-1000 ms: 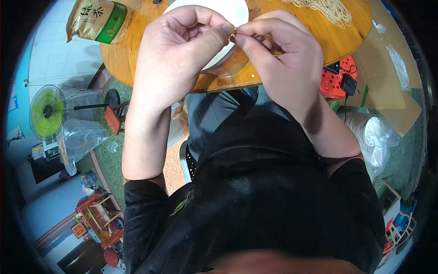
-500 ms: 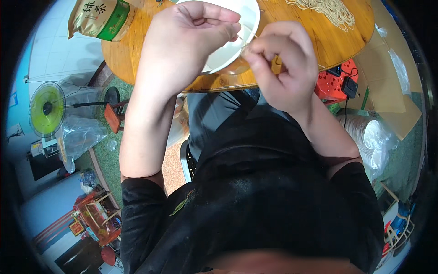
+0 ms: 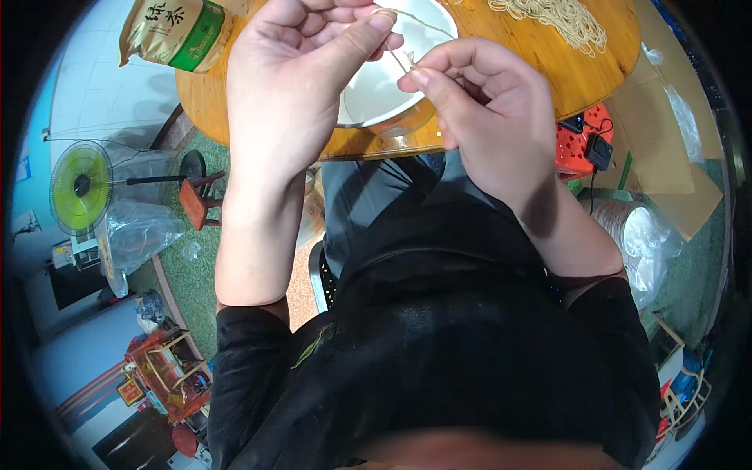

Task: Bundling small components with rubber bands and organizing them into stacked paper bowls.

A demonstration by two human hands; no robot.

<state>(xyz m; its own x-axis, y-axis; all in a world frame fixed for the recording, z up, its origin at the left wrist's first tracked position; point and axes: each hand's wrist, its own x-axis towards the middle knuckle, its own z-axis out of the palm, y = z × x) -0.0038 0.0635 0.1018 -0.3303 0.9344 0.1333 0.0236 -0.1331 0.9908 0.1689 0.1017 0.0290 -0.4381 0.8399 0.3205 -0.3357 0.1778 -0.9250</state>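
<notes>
A thin beige string (image 3: 425,24) is stretched in a small loop between my two hands, over a white bowl (image 3: 377,95). My left hand (image 3: 294,86) pinches it between thumb and fingertips above the bowl's left side. At the bowl's right edge, my right hand (image 3: 497,113) holds the string between thumb and forefinger, and a small frayed knot or tuft sticks up there. Farther right on the table lies a loose heap of the same beige string (image 3: 568,27).
The round wooden table (image 3: 202,106) carries a gold and green pouch (image 3: 176,35) at its left. A green fan (image 3: 81,186) stands at left. Below the table's right edge are a red stool (image 3: 576,149) and a black adapter (image 3: 599,150); cardboard (image 3: 666,149) lies beyond.
My left hand has turned, its fingers opening out more around the string. My right hand has shifted slightly left, and a wider loop of string now shows between them.
</notes>
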